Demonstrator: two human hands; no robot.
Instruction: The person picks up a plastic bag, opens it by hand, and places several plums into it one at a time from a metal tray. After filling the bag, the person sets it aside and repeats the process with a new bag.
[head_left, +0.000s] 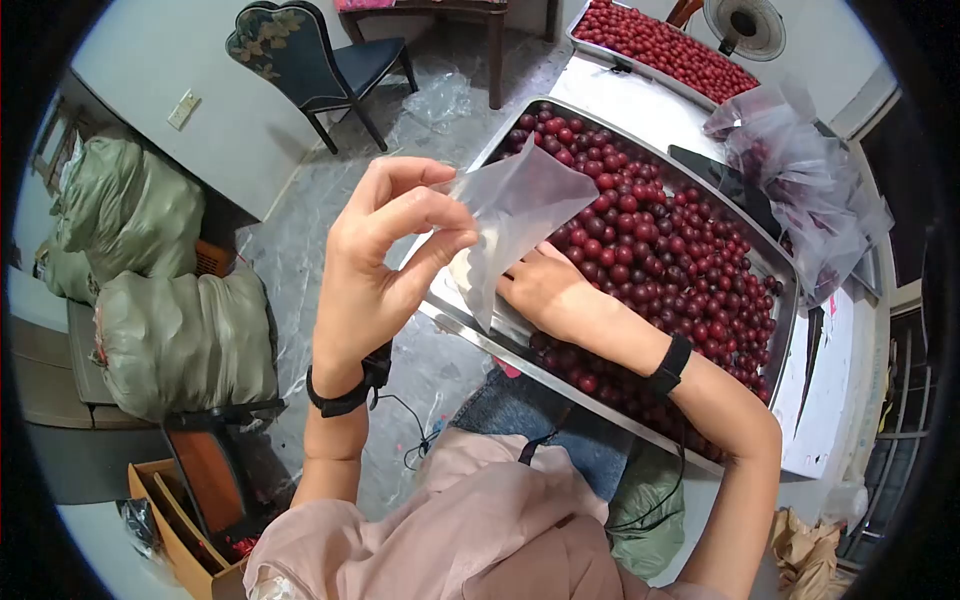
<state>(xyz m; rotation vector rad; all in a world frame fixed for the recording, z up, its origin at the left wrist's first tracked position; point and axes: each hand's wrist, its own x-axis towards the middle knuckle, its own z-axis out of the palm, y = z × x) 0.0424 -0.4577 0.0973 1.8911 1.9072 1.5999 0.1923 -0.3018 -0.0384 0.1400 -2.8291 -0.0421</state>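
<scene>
My left hand (395, 240) pinches the edge of a clear plastic bag (525, 205), held up over the near left end of a large metal tray (665, 440). Dark red round fruits (640, 235) fill most of that tray. My right hand (545, 290) is low in the tray behind the bag, beside the fruits. Its fingertips are partly hidden by the bag, and what they hold, if anything, cannot be seen. A pale object shows through the lower part of the bag.
A second tray of red fruits (665, 50) stands at the back, near a fan (745, 25). Plastic bags (800, 175) lie right of the big tray. A chair (320, 70) is at the back left, large green sacks (185, 340) at the left.
</scene>
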